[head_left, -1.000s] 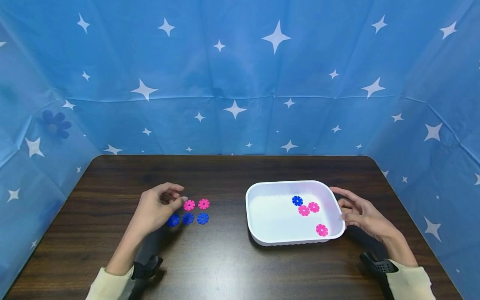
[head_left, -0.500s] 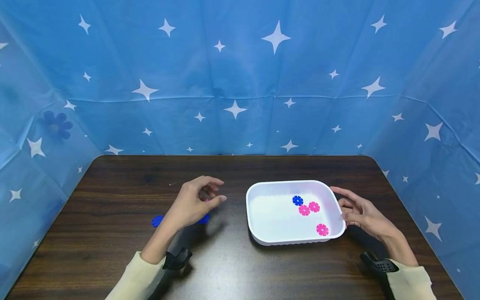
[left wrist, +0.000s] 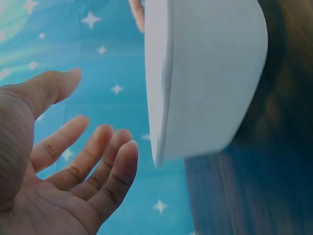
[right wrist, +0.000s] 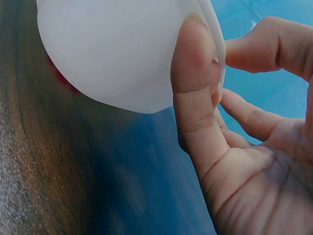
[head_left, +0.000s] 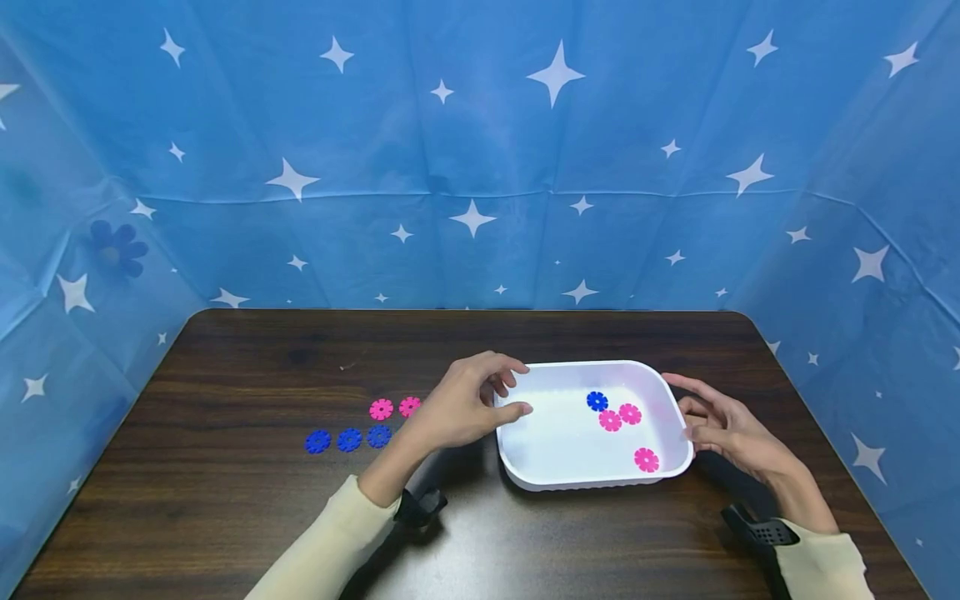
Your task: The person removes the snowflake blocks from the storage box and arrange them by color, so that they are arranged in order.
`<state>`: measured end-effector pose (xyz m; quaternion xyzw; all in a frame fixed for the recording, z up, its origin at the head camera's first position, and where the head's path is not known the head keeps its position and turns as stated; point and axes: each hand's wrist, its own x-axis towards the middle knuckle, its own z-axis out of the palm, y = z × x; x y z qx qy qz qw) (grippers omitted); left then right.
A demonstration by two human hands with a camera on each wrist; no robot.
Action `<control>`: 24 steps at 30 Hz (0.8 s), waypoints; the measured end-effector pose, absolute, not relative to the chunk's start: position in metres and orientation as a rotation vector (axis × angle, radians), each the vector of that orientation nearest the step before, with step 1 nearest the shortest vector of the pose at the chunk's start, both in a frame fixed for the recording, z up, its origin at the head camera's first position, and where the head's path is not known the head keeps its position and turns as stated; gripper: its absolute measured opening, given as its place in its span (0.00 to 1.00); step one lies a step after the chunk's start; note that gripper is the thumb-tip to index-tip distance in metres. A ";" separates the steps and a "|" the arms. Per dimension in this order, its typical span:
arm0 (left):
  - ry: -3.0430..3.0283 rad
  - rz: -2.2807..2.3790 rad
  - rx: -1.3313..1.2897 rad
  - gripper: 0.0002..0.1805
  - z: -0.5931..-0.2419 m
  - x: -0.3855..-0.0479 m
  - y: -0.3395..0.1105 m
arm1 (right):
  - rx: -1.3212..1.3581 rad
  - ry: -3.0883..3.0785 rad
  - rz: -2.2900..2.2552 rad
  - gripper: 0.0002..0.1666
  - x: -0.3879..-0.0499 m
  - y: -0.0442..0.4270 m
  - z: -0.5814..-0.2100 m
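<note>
A white plastic tray [head_left: 543, 442] stands right of the middle of the table. In it lie one blue notched disc [head_left: 597, 402] and several pink notched discs [head_left: 647, 460]. My left hand [head_left: 465, 404] hovers at the tray's left rim, thumb and fingers apart; the left wrist view shows nothing between them, beside the tray's wall [left wrist: 210, 73]. My right hand [head_left: 731, 433] holds the tray's right end. In the right wrist view, its fingers [right wrist: 193, 58] lie on the tray's outer wall [right wrist: 117, 54] and at the rim.
On the table [head_left: 247, 500] at left lie two pink discs [head_left: 381, 409] behind a row of blue discs [head_left: 349, 440]. My left forearm [head_left: 322, 542] covers the table beside them. A blue star-patterned cloth [head_left: 480, 150] encloses the back and sides.
My left hand has moved right, from above the loose discs to the tray's left rim, uncovering the blue and pink discs. My right hand stays at the tray's right end.
</note>
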<state>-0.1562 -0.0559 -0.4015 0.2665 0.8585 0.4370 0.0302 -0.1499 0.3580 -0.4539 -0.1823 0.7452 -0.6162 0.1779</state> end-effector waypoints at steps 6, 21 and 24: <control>2.603 1.256 0.872 0.25 -0.400 -0.155 -0.026 | -0.500 2.122 -1.736 0.44 -0.150 0.358 -0.455; 2.473 1.135 1.060 0.27 -0.409 -0.164 0.041 | -0.516 2.097 -1.745 0.44 -0.150 0.358 -0.455; 2.462 1.100 1.090 0.27 -0.414 -0.166 0.054 | -0.520 2.077 -1.748 0.44 -0.150 0.358 -0.454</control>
